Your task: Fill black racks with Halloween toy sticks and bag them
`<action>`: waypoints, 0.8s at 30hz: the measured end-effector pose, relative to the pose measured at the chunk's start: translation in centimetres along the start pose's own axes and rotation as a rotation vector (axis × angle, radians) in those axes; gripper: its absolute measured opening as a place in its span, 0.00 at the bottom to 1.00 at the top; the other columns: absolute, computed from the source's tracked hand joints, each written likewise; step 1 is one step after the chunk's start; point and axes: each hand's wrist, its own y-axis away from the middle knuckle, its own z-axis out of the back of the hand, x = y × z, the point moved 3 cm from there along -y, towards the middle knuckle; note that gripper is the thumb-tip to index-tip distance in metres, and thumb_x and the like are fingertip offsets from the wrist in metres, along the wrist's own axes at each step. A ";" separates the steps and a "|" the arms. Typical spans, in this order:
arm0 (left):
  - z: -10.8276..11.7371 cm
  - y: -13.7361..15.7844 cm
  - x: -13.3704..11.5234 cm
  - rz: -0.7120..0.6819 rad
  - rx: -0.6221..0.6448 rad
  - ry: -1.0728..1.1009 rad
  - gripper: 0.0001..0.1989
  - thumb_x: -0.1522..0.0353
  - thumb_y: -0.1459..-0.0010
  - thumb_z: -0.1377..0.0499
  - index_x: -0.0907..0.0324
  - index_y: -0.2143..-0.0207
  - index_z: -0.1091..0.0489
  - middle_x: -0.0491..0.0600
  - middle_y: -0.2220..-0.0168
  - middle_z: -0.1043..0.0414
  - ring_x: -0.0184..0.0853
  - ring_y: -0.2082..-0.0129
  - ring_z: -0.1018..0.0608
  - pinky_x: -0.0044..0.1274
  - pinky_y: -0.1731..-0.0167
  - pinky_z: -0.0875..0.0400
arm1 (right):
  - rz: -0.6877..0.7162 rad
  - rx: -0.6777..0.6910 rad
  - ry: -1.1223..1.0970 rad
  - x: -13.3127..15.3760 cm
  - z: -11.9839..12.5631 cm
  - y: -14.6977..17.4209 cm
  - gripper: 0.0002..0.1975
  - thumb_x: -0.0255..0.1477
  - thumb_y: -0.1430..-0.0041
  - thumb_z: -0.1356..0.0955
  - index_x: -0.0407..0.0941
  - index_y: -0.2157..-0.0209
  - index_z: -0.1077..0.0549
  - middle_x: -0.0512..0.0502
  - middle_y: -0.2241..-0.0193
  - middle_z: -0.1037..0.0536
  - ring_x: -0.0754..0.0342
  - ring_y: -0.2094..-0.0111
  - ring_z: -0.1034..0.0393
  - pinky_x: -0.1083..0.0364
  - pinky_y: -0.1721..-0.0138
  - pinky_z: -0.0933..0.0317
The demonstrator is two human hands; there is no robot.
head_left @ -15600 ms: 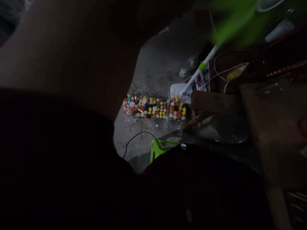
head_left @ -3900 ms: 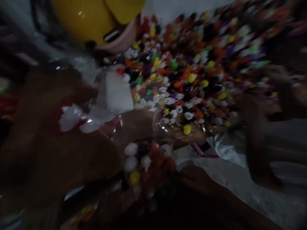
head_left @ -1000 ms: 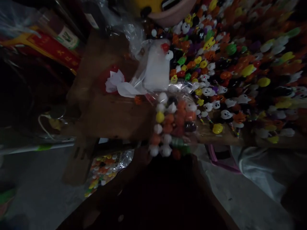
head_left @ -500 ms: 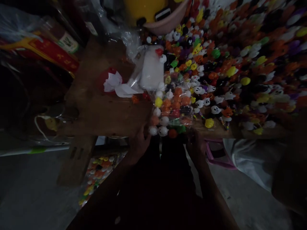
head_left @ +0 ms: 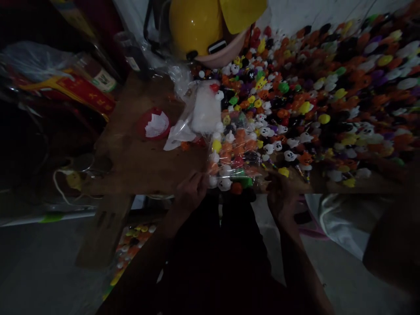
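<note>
A clear plastic bag point(head_left: 236, 159) filled with small orange, white, green and yellow character toppers lies at the table's front edge. My left hand point(head_left: 191, 191) is closed at the bag's lower left corner, pinching the film. To the right of the bag, my right hand point(head_left: 279, 192) is a little apart from it, fingers loosely apart with nothing visible in them. White ghost heads point(head_left: 290, 155) and an orange head point(head_left: 305, 158), some on beaded sticks, lie close to the right hand. It is dark, so finger detail is faint.
Behind the bag lies a stack of clear film bags point(head_left: 206, 107). A red bowl with paper point(head_left: 156, 124) stands on the wooden table point(head_left: 141, 164). A pink basin point(head_left: 226, 54) holds yellow things. A large pile of toppers point(head_left: 354, 100) fills the right. Another person's arm point(head_left: 387, 240) is at far right.
My right hand has moved right, away from the bag's right corner, and its fingers have loosened. My left hand stays at the left corner. The camera view has shifted slightly.
</note>
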 end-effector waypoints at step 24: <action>0.0 -6.5 -4.5 -0.566 0.043 0.054 0.09 0.73 0.33 0.41 0.61 0.67 0.25 0.49 0.69 0.22 0.34 0.69 0.22 0.26 0.66 0.27 | -0.294 0.242 -0.172 2.3 -0.2 0.3 0.19 0.46 0.36 0.33 0.43 0.64 0.21 0.47 0.73 0.20 0.54 0.73 0.27 0.57 0.71 0.36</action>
